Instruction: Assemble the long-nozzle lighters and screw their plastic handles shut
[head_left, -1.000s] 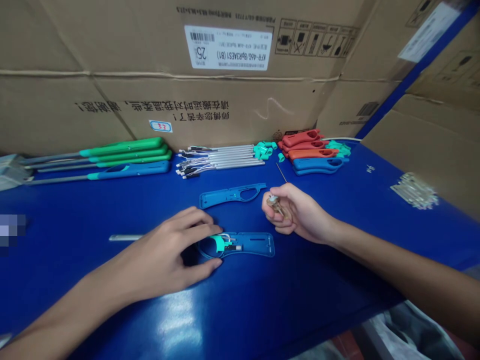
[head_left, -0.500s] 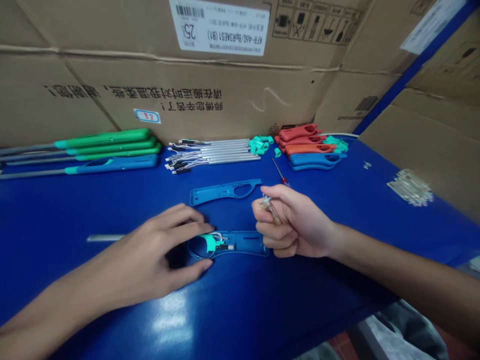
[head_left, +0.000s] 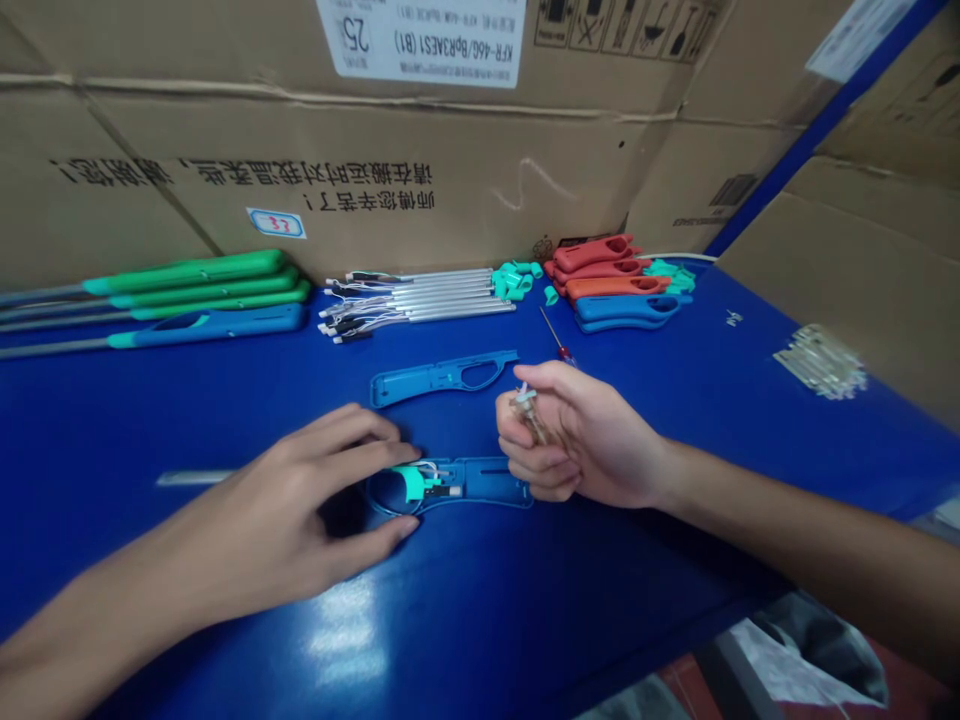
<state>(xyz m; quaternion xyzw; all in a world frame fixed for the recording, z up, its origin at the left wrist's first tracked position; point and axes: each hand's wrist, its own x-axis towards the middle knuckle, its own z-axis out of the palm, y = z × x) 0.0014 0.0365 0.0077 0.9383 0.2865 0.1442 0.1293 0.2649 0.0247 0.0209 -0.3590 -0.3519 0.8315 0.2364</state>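
Observation:
My left hand (head_left: pixel 315 495) grips a blue lighter shell half (head_left: pixel 491 482) at its looped end, thumb on the near edge and fingers on the far edge. Inside the shell lie a turquoise trigger (head_left: pixel 414 484), white wires and a small black piece with a white tip. A metal tube (head_left: pixel 191 478) sticks out to the left beneath my hand. My right hand (head_left: pixel 562 430) is curled round a clear lighter fuel tank (head_left: pixel 529 408), its pale valve end up by the thumb, just above the shell's right end. Beyond both hands lies the other blue shell half (head_left: pixel 439 377).
Along the back are finished-looking green lighters (head_left: pixel 217 285), metal tubes with wires (head_left: pixel 442 297), turquoise triggers (head_left: pixel 517 280) and red, orange and blue shells (head_left: pixel 630 310). A screwdriver (head_left: pixel 559 340) lies behind my right hand. Several clear tanks (head_left: pixel 821 362) are at right. Cardboard walls (head_left: pixel 480 150) enclose the table.
The whole view has shifted slightly. In my right hand the fuel tank's valve end now shows more, with the thumb raised off it a little. My left hand keeps its hold.

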